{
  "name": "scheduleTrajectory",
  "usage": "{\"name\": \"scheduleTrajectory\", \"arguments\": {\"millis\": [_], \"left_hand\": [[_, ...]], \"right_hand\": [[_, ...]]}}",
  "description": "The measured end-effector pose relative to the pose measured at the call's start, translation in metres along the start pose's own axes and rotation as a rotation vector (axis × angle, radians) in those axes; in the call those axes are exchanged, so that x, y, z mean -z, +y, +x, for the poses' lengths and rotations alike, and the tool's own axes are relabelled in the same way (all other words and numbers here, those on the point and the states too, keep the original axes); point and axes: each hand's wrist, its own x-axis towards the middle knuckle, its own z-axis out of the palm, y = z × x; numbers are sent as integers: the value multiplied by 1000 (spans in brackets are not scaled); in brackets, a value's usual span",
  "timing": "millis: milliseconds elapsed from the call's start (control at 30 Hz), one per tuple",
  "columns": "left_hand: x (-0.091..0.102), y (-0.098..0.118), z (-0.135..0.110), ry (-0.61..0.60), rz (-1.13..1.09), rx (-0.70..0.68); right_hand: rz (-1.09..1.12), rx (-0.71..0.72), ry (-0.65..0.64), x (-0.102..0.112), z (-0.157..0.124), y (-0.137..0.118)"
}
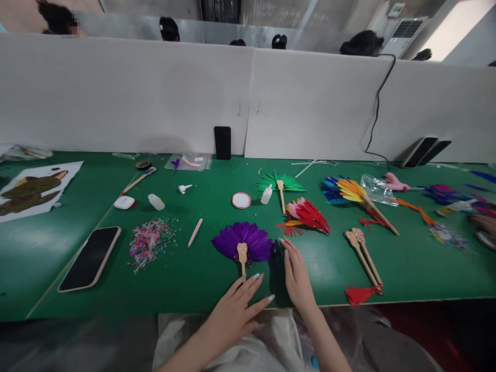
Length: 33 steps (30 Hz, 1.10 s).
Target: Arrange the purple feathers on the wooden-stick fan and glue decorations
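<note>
A purple feather fan (259,240) lies on the table in front of me, its pale wooden handle (242,256) pointing towards me. My left hand (236,310) is over the table's near edge with its fingers stretched and apart, covering the handle's lower end. Whether its fingers touch the handle I cannot tell. To the right of the feathers, my right hand (297,276) stands on its side with fingers extended, holding nothing. Its fingertips are close to the rightmost purple feathers. Further back lie a green feather fan (281,183) and a bundle of red and pink feathers (308,214).
Small colourful bits (151,240), a pink stick (195,232) and a phone (91,258) lie to the left. A small white bottle (266,194) stands behind the fan. Wooden handles (364,258) and a multicoloured fan (352,191) lie right. A white partition (155,98) borders the table.
</note>
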Motion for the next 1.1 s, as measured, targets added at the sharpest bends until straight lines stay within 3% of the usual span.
{"name": "scheduleTrajectory", "arguments": {"millis": [233, 467, 567, 700, 833, 1100], "left_hand": [[-21, 9, 2, 103, 104, 89], [-7, 15, 4, 95, -15, 130], [12, -1, 4, 146, -69, 210], [32, -49, 6, 251, 49, 494], [32, -83, 4, 206, 139, 499], [22, -76, -1, 208, 225, 518]], "right_hand": [[-16, 23, 13, 3, 4, 0], [-80, 116, -99, -9, -4, -10], [-130, 155, -142, -12, -6, -12], [-213, 222, -209, -18, -3, -14], [-299, 278, -240, -29, 9, -16], [-401, 337, -252, -40, 19, -16]]}}
